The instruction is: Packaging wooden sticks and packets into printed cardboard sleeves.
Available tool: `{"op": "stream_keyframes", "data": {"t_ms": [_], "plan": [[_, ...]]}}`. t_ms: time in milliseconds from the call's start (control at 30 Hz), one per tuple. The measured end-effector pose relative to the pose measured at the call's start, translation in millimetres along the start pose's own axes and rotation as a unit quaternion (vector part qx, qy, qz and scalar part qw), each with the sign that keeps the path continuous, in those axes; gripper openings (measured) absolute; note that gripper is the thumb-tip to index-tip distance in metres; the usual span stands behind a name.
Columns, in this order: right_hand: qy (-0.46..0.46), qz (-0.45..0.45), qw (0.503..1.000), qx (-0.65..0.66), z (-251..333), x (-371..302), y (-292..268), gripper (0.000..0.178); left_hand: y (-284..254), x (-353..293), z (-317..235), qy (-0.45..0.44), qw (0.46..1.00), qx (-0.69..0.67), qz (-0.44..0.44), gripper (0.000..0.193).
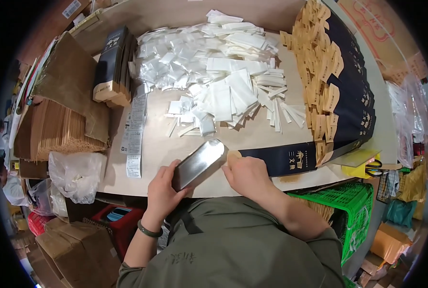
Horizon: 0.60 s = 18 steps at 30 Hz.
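Note:
My left hand (162,190) grips a shiny silver metal piece, long and flat with a rounded far end (200,163), tilted over the table's front edge. My right hand (247,175) is closed on the left end of a dark blue paper sleeve (287,160), and a bit of its tan tip shows beyond the fingers. The sleeve lies along the front edge, its right end by a large fanned stack of dark blue and tan sleeves (350,113). The metal piece's rounded end is close to the tan tip; I cannot tell whether they touch.
Small clear packets (168,55) and white paper-wrapped strips (230,96) heap mid-table. Bundled dark sleeves (112,62) stand left, above a strip of printed labels (134,132). A carton of brown card (62,127) sits far left. A green crate (355,218) stands below, right.

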State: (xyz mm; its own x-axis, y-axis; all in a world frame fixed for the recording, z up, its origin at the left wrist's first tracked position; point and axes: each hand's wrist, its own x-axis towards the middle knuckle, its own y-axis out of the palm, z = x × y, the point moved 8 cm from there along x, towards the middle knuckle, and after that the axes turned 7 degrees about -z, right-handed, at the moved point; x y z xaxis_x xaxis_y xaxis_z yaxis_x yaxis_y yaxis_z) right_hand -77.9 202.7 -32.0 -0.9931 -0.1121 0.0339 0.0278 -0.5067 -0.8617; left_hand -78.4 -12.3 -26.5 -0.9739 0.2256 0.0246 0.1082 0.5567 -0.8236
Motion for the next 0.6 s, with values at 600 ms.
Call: {"op": "stream_keyframes", "data": {"t_ms": [600], "plan": [[-0.041, -0.004, 0.994, 0.104, 34, 6, 27, 0.017, 2, 13, -17, 0.076, 0.984, 0.038, 0.156, 0.083]]}}
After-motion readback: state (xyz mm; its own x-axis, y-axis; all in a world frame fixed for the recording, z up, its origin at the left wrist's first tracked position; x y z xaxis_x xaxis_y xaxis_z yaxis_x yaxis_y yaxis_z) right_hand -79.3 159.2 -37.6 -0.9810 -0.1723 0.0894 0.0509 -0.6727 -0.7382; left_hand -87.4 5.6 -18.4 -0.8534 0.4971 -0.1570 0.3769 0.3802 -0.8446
